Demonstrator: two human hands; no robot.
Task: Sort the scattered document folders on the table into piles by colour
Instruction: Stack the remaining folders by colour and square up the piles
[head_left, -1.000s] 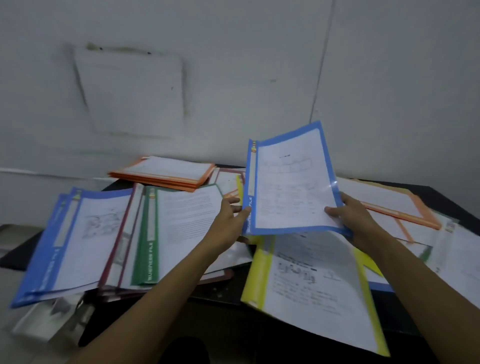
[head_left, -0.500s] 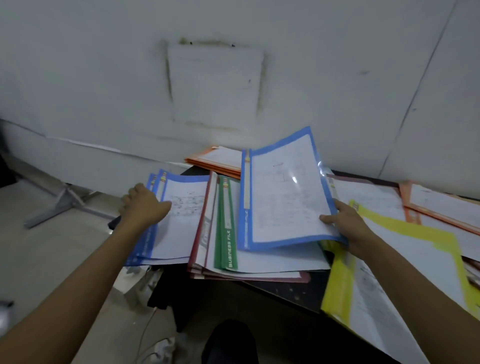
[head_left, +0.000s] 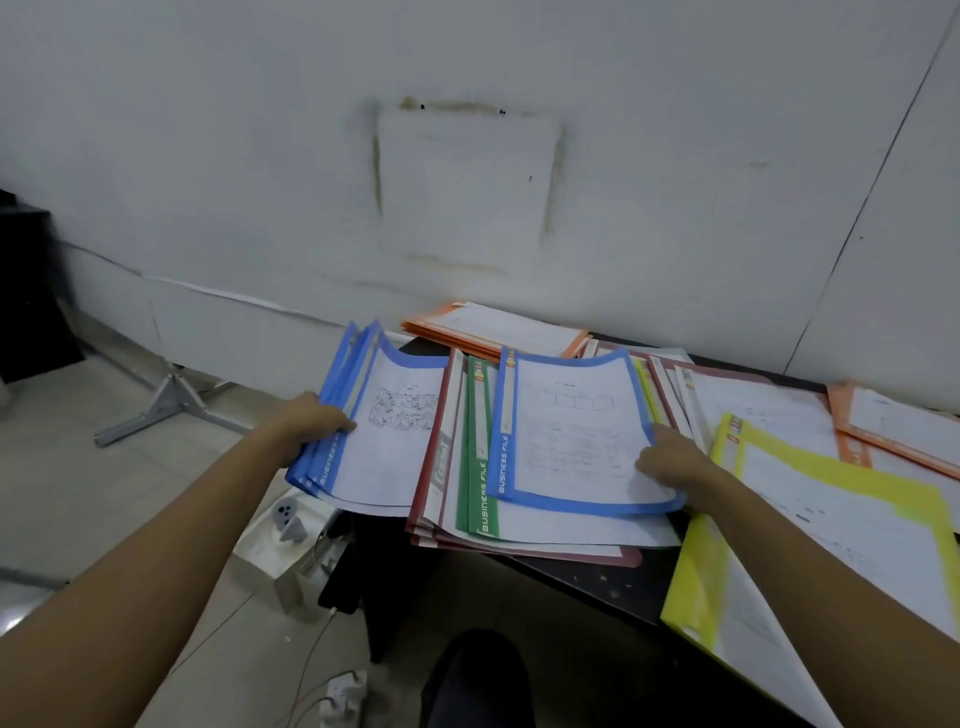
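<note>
Change is plain: the blue folder (head_left: 571, 431), tilted up a second ago, now lies flatter over the green folder (head_left: 480, 467), its near right edge pinched by the right hand (head_left: 675, 462). The left hand (head_left: 317, 423) has left it and grips the left edge of the blue pile (head_left: 395, 452) at the worktop's (head_left: 597, 577) left end, so the drop there looks close. Far back sits an orange pile (head_left: 493, 330); behind, a stained white wall (head_left: 467, 182); left, tiled floor (head_left: 104, 493).

One left hand (head_left: 311, 423), one right hand (head_left: 675, 462), one blue pile (head_left: 389, 457), one loose blue folder (head_left: 571, 431), one large yellow folder (head_left: 857, 519).
</note>
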